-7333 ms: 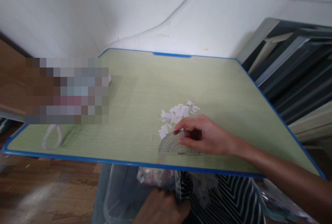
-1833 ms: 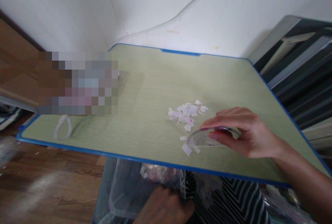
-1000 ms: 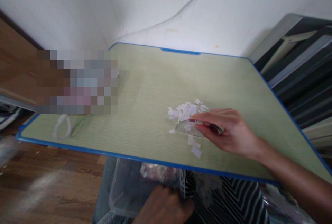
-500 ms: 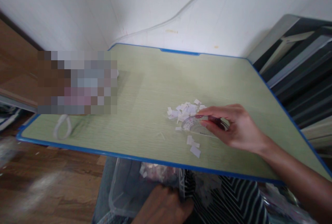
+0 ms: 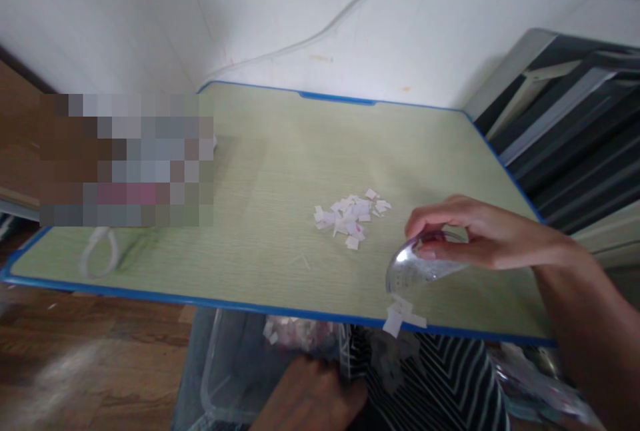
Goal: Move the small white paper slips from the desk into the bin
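My right hand (image 5: 465, 231) pinches a clear semicircular protractor (image 5: 415, 268), tilted over the near right part of the table. Just below its edge, a few white paper scraps (image 5: 397, 318) lie at the table's front rim, partly over it. A loose pile of small white paper pieces (image 5: 347, 214) rests mid-table, left of the protractor. Below the table edge, my left hand (image 5: 315, 391) is closed in front of a clear plastic tub (image 5: 213, 364); what its fingers hold is hidden. Small pale pieces (image 5: 300, 332) fill part of the tub. A see-through plastic sheet or bag (image 5: 395, 364) hangs over the striped cloth.
The pale green table (image 5: 280, 151) has a blue rim and stands against a white wall. A blurred-out patch (image 5: 130, 164) covers things at the left, with a white loop (image 5: 103, 251) below it. Dark folded frames (image 5: 575, 118) lean at the right.
My right hand has drawn the protractor away from the pile, toward the table's front edge. The few separate scraps moved with it to the rim. My left hand stays low.
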Motion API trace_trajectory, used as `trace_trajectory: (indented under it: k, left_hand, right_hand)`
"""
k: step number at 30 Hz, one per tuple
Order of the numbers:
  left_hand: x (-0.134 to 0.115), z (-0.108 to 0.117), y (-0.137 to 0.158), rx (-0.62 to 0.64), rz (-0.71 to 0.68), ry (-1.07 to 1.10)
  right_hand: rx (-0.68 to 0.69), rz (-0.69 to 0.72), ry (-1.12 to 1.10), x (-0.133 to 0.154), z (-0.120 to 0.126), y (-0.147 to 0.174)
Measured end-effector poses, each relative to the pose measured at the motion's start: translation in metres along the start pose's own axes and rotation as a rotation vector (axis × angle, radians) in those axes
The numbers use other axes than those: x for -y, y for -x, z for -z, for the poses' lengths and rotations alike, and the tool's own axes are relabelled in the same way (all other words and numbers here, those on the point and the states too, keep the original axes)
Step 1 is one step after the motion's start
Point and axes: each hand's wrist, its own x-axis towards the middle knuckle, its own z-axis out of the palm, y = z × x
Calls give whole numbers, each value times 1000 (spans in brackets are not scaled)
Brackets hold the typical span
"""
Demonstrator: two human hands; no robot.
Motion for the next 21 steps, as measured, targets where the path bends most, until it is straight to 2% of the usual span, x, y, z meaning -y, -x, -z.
trace_trajectory:
  k: [2,8,15,21]
  left_hand:
    - [0,0,0,8,6,-6]
    - [1,1,-1,-41,1,-10]
    - [2,1,-3,49,-5,23]
    - [2,-4,0,5,14,21]
  right_hand:
    - [0,-33,25,-2,-3,-3]
    - [119,-65,143,0,-8,-5]
    - [255,-61,-12,7,-8,-3]
    - [363,-53,-68,7,-4,2]
